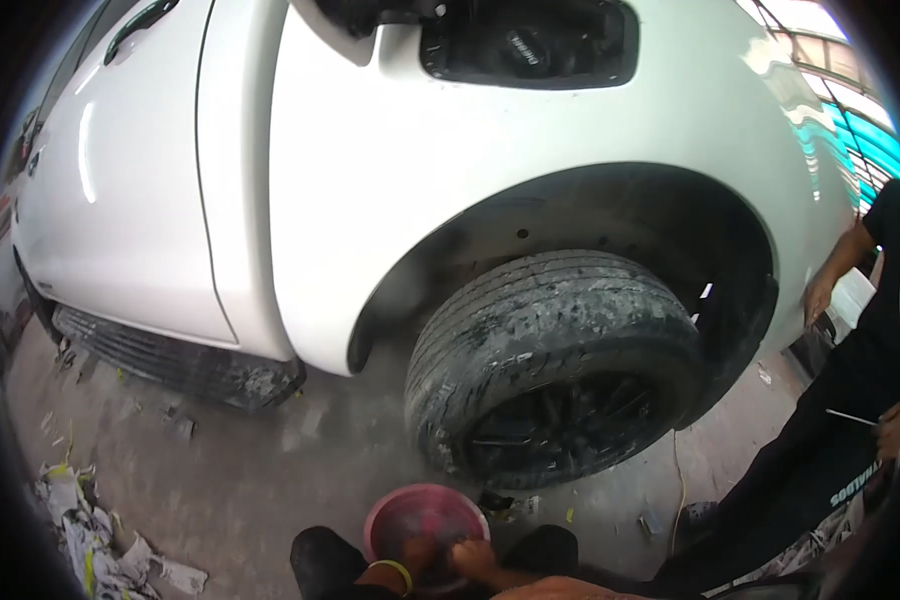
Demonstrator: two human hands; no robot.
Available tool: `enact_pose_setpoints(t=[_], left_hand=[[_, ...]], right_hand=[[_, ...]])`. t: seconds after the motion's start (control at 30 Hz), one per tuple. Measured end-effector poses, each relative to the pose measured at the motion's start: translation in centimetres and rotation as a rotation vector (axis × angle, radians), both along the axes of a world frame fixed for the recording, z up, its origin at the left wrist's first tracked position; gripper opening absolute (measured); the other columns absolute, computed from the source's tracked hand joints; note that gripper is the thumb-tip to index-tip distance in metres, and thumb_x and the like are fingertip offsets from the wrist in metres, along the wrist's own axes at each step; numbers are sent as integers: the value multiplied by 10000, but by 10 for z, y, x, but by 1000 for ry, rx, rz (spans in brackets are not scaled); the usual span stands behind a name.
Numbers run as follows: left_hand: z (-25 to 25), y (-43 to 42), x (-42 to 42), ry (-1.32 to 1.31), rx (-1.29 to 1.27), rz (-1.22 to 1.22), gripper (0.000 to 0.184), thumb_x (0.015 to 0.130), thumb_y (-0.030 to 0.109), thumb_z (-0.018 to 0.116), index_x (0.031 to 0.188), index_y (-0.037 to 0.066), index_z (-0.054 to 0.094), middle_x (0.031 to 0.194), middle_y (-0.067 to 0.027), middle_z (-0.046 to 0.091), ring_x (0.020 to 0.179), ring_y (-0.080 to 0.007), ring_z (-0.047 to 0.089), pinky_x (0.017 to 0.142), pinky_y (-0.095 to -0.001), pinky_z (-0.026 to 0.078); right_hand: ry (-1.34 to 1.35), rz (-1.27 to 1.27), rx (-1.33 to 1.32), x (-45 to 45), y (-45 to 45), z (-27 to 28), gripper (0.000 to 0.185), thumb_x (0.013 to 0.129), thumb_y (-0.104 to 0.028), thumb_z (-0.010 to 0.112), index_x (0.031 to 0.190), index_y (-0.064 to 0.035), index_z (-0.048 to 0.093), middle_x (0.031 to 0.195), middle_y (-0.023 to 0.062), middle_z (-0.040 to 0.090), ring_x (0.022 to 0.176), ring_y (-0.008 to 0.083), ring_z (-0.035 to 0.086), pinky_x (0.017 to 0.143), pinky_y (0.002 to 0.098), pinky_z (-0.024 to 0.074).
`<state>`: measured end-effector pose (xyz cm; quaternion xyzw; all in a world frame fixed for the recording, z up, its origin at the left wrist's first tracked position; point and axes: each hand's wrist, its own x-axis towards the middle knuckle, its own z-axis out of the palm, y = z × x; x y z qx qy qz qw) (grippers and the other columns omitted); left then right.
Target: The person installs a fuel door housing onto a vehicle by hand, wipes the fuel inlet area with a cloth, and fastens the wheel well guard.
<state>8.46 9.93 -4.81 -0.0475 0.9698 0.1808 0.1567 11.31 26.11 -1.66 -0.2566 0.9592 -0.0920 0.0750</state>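
Left hand, right hand: I'm reaching into a basin.
Their grip I can't tell; a cap is showing "DIESEL".

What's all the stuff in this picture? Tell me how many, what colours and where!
Car: one, white, filling the upper middle
Fuel cap: one, black, in the open filler recess at the top
Large tyre: one, dark with pale smudges, under the wheel arch
Spoked wheel: one, black, inside that tyre
Side step: one, black, below the door
Basin: one, pinkish red, on the floor
Floor: one, grey, underneath
Scraps: many, mostly pale, lower left
Co-worker: one, dark clothes, right
Wristband: one, yellow, left wrist
Knees: two, dark-clothed, beside the basin
Left grip and right grip: two, bare, at the basin
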Motion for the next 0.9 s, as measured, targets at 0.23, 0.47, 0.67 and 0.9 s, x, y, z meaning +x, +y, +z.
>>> enact_pose_setpoints(t=[0.23,0.47,0.67,0.9], left_hand=[[42,-10,-39,373,407,87,399,907,409,536,966,55,713,923,-203,710,888,-408,674,825,-525,514],[113,-47,-33,-319,2001,633,282,922,261,563,1041,14,631,969,-125,693,890,-279,685,819,-402,571],[56,-28,0,-468,1889,920,426,1013,335,342,1229,64,589,1149,-130,654,1032,-310,644,934,-492,526],[35,-16,11,-607,1900,716,915,865,828,189,1436,169,468,1466,-117,466,1354,-344,427,1090,-587,323]], right_hand=[[37,-99,-37,1,-10,37,737,796,-376,698,1350,13,407,1257,272,535,971,388,658,806,475,548],[-716,-674,-972,-54,-30,25,637,858,-263,595,1431,-60,405,1315,175,541,1121,336,581,961,390,471],[-641,-666,-1181,-69,-55,17,256,875,-175,508,1019,-51,679,914,44,659,852,212,628,744,391,520],[-1051,-1090,-1598,-65,-82,-17,239,987,-307,451,1118,-144,568,1128,59,591,1036,246,586,750,481,572]])
